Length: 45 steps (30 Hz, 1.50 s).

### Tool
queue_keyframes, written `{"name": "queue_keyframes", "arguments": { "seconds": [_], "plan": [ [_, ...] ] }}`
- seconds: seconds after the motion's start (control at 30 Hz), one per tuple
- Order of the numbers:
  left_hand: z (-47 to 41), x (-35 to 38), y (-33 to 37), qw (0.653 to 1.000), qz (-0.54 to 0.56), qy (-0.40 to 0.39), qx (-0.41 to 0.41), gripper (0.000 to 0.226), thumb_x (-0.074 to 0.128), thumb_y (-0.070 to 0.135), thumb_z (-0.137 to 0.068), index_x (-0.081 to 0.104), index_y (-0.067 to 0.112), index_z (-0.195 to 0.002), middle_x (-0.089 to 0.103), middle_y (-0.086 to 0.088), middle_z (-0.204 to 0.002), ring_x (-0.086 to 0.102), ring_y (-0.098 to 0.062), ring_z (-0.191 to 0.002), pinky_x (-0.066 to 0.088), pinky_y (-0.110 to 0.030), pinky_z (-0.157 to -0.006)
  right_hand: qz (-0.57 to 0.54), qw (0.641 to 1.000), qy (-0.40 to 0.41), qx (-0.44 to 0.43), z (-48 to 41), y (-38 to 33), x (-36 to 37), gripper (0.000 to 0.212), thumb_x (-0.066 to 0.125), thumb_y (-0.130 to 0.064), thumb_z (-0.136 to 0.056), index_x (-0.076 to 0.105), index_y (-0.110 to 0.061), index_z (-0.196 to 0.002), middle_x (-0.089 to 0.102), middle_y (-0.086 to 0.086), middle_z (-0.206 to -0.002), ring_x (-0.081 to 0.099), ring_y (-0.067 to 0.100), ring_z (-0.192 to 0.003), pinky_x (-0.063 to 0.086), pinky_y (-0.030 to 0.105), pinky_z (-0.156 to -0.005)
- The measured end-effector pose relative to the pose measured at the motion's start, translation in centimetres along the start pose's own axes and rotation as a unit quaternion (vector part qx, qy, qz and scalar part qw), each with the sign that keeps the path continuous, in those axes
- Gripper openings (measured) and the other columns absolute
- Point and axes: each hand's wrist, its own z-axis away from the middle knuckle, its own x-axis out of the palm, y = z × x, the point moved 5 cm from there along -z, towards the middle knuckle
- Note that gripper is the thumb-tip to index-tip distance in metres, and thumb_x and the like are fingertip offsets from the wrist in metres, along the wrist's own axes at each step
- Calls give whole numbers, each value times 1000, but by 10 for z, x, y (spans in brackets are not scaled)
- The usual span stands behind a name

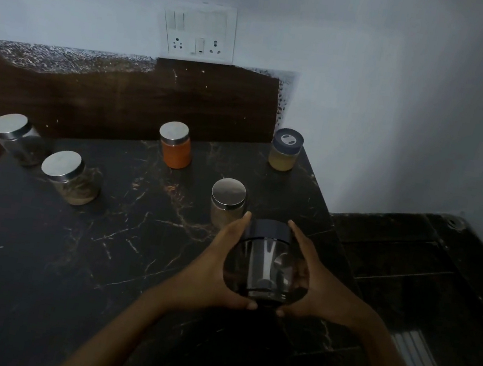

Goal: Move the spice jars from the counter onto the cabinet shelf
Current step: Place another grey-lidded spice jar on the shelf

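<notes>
Both hands close around a dark-lidded clear jar [265, 264] near the front right of the black marble counter [64, 266]: the left hand [214, 272] cups its left side, the right hand [316, 285] its right, fingers [240, 223] curled to the glass and thumbs meeting beneath. The jar looks almost empty. Whether it rests on the counter or is already lifted cannot be told. The step in hand appears to be the pick-up of one jar; the next move would call for a lift clear of the neighbouring jar and a carry to the cabinet shelf, which is out of view.

Just behind the held jar stands a steel-lidded jar of pale powder [227, 202]. Further left stand a steel-lidded jar of brown spice [73, 178] and a steel-lidded jar with dark contents [16, 138]. At the back are an orange-filled jar [177, 145] and, at the far right corner, a blue-lidded jar of yellowish paste [285, 150].

Count: six jars in all, four steel-lidded, two dark-lidded; five are untouched on the counter. A switch-and-socket plate [199, 31] hangs on the wall beyond.
</notes>
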Motion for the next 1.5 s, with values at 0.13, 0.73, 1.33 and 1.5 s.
{"name": "queue_keyframes", "arguments": {
  "seconds": [0.13,0.73,1.33,1.5],
  "plan": [
    [-2,4,3,999,-41,-13,9,130,87,39,-58,-15,50,-139,-14,37,-144,4,12,-134,17,-11,-106,31,999,10,-12,-5,-1,6,128,88,-17,-55,-4,-61,-133,9,-32,-136,28,7,-130,39,15,-91],
    [13,-10,-1,1000,3,22,-15,125,84,49,-53,1,43,-146,16,27,-145,24,9,-132,31,-28,-111,-13,1000,-28,4,-2,-5,10,129,89,-23,-54,-5,-66,-132,9,-27,-147,28,3,-131,35,28,-107],
    [27,-20,-9,998,46,0,-33,124,84,50,-53,1,48,-145,12,24,-151,23,0,-138,31,-40,-113,-19,999,-43,4,-9,-17,18,119,85,-10,-60,1,-56,-131,16,-44,-120,36,-10,-114,41,3,-82],
    [26,-23,-8,1000,-16,6,-21,127,83,54,-54,-3,41,-147,3,30,-147,15,-1,-138,30,-37,-113,19,999,-20,-16,-16,-22,25,123,88,-19,-55,1,-54,-135,9,-50,-122,32,-11,-117,37,4,-85]
  ]
}}
